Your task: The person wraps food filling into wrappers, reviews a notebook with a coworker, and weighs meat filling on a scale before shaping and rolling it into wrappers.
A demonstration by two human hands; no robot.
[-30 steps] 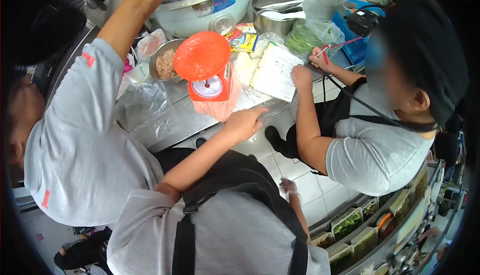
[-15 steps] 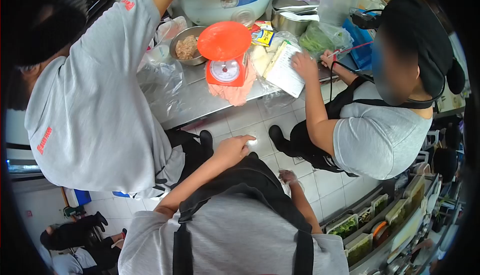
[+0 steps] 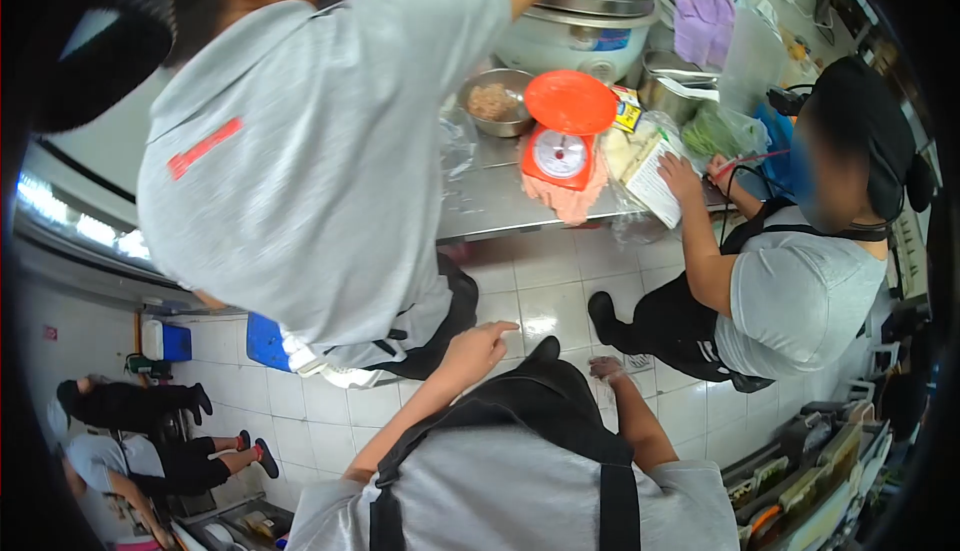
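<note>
Leftmost, actually, a co-worker reached toward the rice cooker. The left hand hovered over the tiled floor, index finger out, the others curled. Farther up, a metal bowl of minced food sat beside the orange scale, which stood on a pink cloth near the counter's edge. The right hand hung low; its finger spread I couldn't tell. Rightward, another co-worker's hand touched a notebook.

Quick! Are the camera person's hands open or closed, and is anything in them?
Left hand: partly open, index finger stretched out, nothing visible in it.
Right hand: too small and blurred to tell if it's open or holding anything.
</note>
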